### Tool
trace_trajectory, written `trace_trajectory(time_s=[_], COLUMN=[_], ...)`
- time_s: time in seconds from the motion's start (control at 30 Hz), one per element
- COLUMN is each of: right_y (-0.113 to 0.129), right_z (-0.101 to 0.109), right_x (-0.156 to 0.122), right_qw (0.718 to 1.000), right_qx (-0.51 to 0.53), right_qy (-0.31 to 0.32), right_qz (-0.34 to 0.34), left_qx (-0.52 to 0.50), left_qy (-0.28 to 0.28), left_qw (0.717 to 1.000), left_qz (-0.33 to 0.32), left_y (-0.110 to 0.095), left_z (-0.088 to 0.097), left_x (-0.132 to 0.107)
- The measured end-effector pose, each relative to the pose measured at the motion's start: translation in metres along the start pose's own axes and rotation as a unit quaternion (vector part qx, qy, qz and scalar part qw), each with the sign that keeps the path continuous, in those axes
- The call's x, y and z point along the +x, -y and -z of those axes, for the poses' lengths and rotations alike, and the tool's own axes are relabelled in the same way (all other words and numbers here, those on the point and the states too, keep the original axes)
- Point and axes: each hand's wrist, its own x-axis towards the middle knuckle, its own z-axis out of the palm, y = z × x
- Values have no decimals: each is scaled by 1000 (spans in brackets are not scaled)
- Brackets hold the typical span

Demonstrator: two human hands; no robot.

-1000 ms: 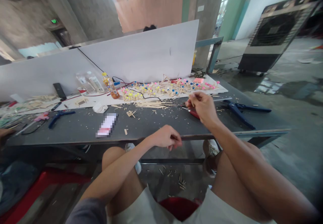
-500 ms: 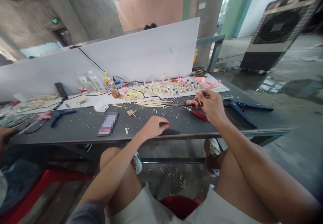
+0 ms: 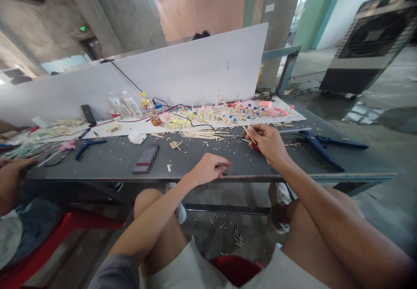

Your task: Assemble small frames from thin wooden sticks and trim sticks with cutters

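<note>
My right hand [image 3: 269, 143] is raised over the front part of the dark table, pinching a thin wooden stick [image 3: 250, 135] between thumb and fingers. Red-handled pliers [image 3: 256, 147] lie just below it, mostly covered by the hand. My left hand [image 3: 213, 167] hovers by the table's front edge, fingers loosely bent and apart, with nothing visible in it. Beyond both hands lies a row of loose wooden sticks [image 3: 202, 135]. Behind that are many small stick structures [image 3: 208, 114] with pink, blue and yellow tips, on a white sheet.
A large blue-handled cutter [image 3: 322, 147] lies at the right. Toward the left are a phone [image 3: 146, 158], a white crumpled item [image 3: 137, 137], a drink bottle [image 3: 151, 111] and a blue tool [image 3: 88, 147]. Another person's hand [image 3: 13, 176] is at the far left. A white partition [image 3: 195, 67] stands behind.
My right hand has moved left and slightly down, toward my left hand, with the stick. My left hand's fingers have spread a little from a closer curl. The view has shifted slightly.
</note>
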Motion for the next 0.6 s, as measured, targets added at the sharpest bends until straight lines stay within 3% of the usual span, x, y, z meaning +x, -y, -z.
trace_trajectory(time_s=[0.23,0.3,0.4,0.47,0.53,0.6], right_y=[-3,-1,0,0,-1,-3], right_z=[-2,-3,-6,-7,-9,-11], right_x=[-1,-4,-8,-10,-12,-12], right_qw=[1000,999,998,997,996,995], right_qx=[-21,-33,-52,-62,-66,-72], right_qy=[17,21,35,51,67,76], right_qz=[-2,0,3,1,0,2], left_qx=[39,71,167,239,308,331], left_qy=[-135,-208,-338,-409,-449,-451], left_qw=[990,975,926,875,816,781], left_qz=[-21,-10,22,99,194,276], left_y=[17,22,41,62,86,110], left_z=[28,45,83,113,141,162], left_x=[-3,-6,-16,-27,-40,-53])
